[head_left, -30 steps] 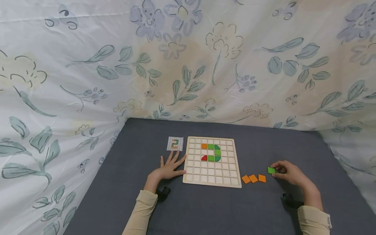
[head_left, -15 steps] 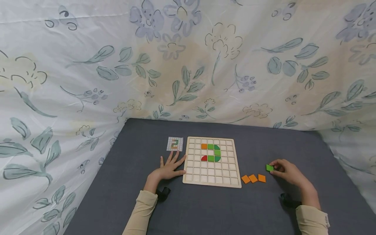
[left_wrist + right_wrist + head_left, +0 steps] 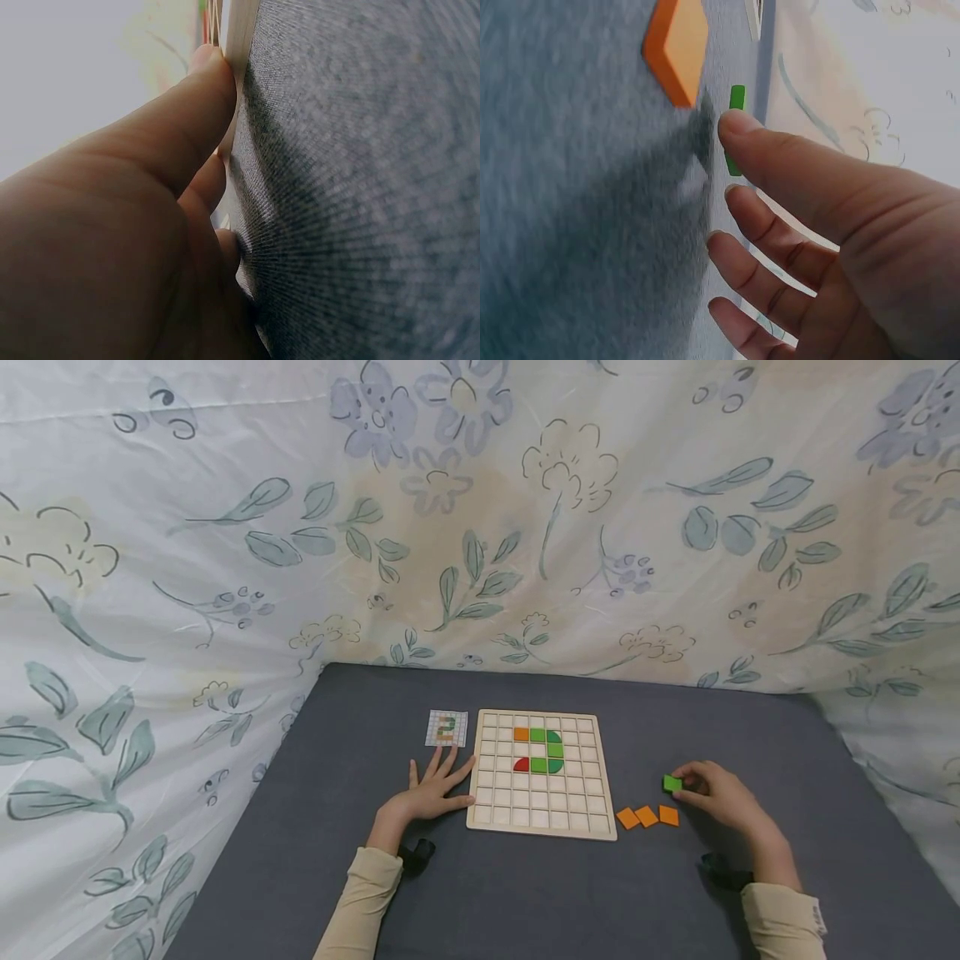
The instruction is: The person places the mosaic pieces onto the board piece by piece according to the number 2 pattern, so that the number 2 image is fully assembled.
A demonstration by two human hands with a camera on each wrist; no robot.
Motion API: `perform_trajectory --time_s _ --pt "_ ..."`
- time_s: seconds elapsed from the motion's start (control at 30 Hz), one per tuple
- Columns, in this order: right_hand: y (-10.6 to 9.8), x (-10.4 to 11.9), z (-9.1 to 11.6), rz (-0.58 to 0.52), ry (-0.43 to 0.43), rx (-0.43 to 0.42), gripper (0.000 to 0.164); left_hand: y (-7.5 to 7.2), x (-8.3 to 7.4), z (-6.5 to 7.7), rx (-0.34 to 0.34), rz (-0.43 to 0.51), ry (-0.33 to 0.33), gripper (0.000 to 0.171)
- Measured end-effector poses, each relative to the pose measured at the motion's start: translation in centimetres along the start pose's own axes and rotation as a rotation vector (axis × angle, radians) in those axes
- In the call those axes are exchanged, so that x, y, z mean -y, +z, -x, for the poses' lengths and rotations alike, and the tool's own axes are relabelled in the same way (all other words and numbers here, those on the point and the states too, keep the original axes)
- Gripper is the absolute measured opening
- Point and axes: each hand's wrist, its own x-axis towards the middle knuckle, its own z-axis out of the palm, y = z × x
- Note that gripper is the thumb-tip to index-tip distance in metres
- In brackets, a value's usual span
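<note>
The right hand's (image 3: 712, 792) fingers pinch one green tile (image 3: 670, 783) right of one wooden board (image 3: 540, 802), seemingly just above the counter (image 3: 540, 893); it looks light and stiff, best held by opposite edges. Three orange tiles (image 3: 647, 816) lie nearby. The left hand (image 3: 427, 795), fingers spread, touches the board, which bears seven coloured pieces (image 3: 538, 765). One patterned card (image 3: 446, 727) lies beside it.

On the small white square gridded card (image 3: 447, 728), we read a coloured figure, apparently the numeral 2 (image 3: 446, 730). On the beige fabric right sleeve (image 3: 780, 914), we note a pale tag (image 3: 818, 916), its marks illegible.
</note>
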Motion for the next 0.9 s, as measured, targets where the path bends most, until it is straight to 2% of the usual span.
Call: perform_trajectory --time_s 0.5,0.9 --pt "1.2 2.3 -0.9 -0.032 -0.043 -0.008 0.027 -0.1 0.0 0.1 0.0 0.002 0.003 0.072" --pt "2.6 4.4 -1.7 -0.021 -0.033 0.021 0.027 0.1 0.3 0.0 0.007 0.012 0.028 0.074"
